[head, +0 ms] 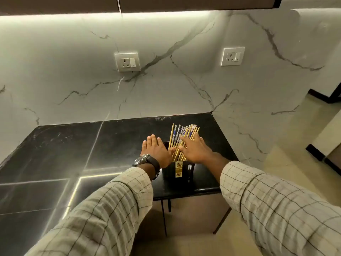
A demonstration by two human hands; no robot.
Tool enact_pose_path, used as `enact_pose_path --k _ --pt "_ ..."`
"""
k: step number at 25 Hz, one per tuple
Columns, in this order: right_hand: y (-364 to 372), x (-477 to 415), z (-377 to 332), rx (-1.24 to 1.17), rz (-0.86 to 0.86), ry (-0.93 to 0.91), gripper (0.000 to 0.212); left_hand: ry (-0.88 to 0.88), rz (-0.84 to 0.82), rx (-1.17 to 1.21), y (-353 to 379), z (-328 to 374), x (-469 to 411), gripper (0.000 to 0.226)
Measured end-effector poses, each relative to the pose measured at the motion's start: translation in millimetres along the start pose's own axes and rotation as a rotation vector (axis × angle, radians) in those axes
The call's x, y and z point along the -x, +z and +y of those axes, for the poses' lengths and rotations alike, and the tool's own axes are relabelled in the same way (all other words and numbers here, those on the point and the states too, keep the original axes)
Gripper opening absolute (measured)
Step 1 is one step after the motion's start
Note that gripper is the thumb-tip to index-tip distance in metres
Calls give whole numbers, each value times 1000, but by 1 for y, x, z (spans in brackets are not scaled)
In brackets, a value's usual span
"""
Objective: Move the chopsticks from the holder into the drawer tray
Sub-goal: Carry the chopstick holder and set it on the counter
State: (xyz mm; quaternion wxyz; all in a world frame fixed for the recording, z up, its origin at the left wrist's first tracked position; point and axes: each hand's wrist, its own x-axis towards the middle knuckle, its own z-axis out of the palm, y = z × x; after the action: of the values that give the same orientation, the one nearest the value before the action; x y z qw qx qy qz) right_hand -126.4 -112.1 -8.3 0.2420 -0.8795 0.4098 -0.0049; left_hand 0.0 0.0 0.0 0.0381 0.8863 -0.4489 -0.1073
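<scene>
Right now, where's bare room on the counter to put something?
Bare: the black countertop left of the chopstick holder, back to the marble wall. Crowded: the holder, with the left hand and right hand beside the chopsticks.

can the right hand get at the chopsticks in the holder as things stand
Probably yes: the right hand is right at the chopsticks, its straight fingers against them, and nothing lies between.

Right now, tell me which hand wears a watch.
The left hand; a dark watch sits on its wrist, while the right hand has a bare wrist.
</scene>
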Motion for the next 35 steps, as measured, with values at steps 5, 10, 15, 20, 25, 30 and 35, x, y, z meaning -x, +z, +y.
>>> enact_pose_path --k 5,10,15,20,25,30,35 --pt "32 9 7 -129 106 76 54 21 -55 61 34 -1 4 79" --pt "54 17 11 -250 201 123 35 67 -32 298 64 0 10 65" --pt "62 20 24 -405 156 146 41 20 -44 460 81 -6 17 46" --pt "67 24 36 -433 101 49 41 80 116 702 87 -12 19 41" --pt "70 28 36 -644 208 72 35 -6 142 957 89 -3 24 94" --pt "71 20 28 -780 172 264 82 -126 123 1198 92 3 21 60" --pt "84 11 27 -1119 94 352 36 -321 -9 1370 93 3 10 37"
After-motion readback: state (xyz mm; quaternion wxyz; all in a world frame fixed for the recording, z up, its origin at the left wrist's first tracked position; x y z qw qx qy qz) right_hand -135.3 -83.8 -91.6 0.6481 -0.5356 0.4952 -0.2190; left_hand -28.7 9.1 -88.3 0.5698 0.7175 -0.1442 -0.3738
